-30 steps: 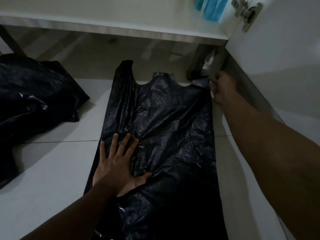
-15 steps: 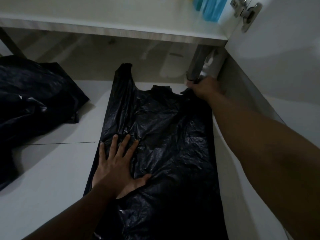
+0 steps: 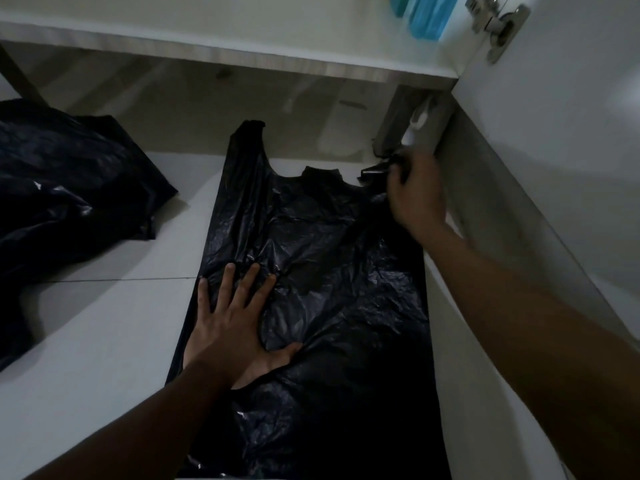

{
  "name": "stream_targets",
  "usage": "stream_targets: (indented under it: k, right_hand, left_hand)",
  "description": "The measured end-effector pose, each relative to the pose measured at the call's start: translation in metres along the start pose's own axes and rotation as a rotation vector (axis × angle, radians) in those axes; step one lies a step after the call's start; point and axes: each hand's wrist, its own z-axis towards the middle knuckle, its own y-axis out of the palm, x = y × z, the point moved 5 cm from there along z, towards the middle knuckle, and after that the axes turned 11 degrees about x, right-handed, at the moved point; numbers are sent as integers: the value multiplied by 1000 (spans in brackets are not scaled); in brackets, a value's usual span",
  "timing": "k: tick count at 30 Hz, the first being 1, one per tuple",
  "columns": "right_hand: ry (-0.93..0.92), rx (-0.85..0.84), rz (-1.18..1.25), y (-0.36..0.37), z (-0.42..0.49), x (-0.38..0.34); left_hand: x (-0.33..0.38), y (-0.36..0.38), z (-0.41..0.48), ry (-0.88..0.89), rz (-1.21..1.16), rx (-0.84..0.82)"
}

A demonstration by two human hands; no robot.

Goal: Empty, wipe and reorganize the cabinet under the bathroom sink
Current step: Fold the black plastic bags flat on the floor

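Observation:
A black plastic bag (image 3: 329,271) lies spread flat on the white tiled floor (image 3: 104,341) in front of the cabinet. My left hand (image 3: 232,323) presses flat on the bag's lower left part, fingers spread. My right hand (image 3: 414,195) is at the bag's far right corner and pinches its right handle loop (image 3: 372,173), lifted a little off the floor near the cabinet's foot (image 3: 394,123). The left handle (image 3: 247,140) lies stretched out toward the cabinet.
A second crumpled black bag (image 3: 62,188) lies at the left. The cabinet's bottom shelf (image 3: 242,26) runs across the top, with blue bottles (image 3: 422,12) on it. The open cabinet door (image 3: 554,133) with its hinge (image 3: 498,26) stands along the right.
My right hand shifted along the bag's far right corner, took hold of the right handle and drew it slightly toward me. My left hand stayed pressed on the bag.

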Motion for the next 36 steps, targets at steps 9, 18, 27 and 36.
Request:
stream_targets:
  k: [9,18,27,36]
  right_hand:
    - [96,-550,-568,26,-30,62]
    - [-22,-447,-321,43,18,18]
    - [369,-537,-13,81,45,53]
    - [-57,-438,-249,74,28,49]
  left_hand:
    - [1,-2,0,3,-13,23]
    - [1,0,1,5,-18,30]
    - [-1,-1,3,-5,-8,23]
    - [1,-4,2,-5,-16,-1]
